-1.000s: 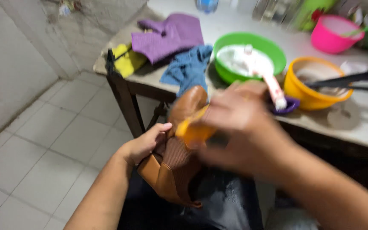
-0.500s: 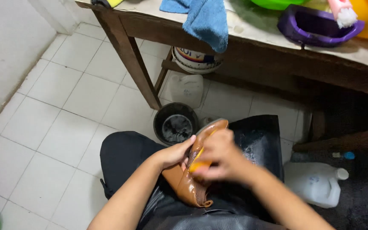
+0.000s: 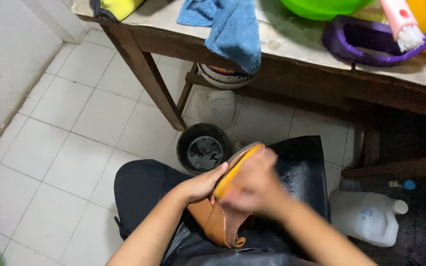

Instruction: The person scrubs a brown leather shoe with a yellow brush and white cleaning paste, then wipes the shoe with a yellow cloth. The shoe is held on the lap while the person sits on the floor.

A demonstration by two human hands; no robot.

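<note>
Over the lap, one tan boot (image 3: pixel 218 221) gripped by the left hand (image 3: pixel 200 184), right hand (image 3: pixel 250 189) blurry, closed on one orange sponge (image 3: pixel 232 170) against it. Beyond the hands: one black bucket (image 3: pixel 203 148), white tile floor (image 3: pixel 75 148), wooden table (image 3: pixel 297 42), one blue cloth (image 3: pixel 232 27)

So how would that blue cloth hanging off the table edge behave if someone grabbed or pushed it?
The blue cloth droops over the table edge in soft folds, so it is probably floppy and light. Its texture looks fuzzy, so likely not slippery. With that much overhang, a push outward might slide it off.
</note>
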